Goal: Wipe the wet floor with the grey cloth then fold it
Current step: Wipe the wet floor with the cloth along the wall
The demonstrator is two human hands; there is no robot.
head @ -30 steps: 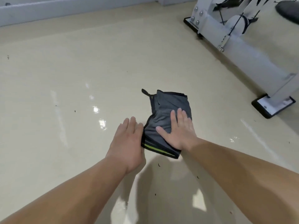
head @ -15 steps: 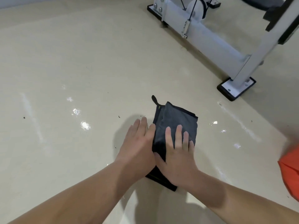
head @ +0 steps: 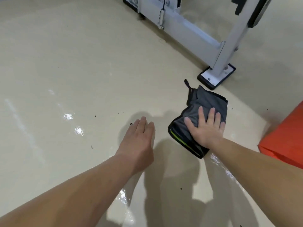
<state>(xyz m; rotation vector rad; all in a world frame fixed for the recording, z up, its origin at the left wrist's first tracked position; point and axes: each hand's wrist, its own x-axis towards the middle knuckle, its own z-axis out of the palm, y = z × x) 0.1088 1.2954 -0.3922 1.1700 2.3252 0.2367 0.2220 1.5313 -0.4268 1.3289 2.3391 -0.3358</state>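
The grey cloth (head: pixel 208 102), folded into a small rectangle with black trim and a green stripe at its near edge, lies on the beige floor (head: pixel 82 63). My right hand (head: pixel 205 128) rests flat on the cloth's near half, fingers spread. My left hand (head: pixel 139 143) hovers flat over bare floor to the left of the cloth, fingers together, holding nothing and apart from the cloth. Wet shiny patches (head: pixel 78 130) glint on the floor to the left, and a wet streak (head: pixel 219 163) runs under my right forearm.
A white metal machine frame (head: pixel 188 31) with a black-edged foot plate (head: pixel 216 76) stands just beyond the cloth. An orange object (head: pixel 285 136) lies at the right edge. Small dark specks dot the floor.
My right hand has slid the folded cloth to the right, toward the frame's foot. My left hand has come off the cloth and stayed on the left. The view has shifted right.
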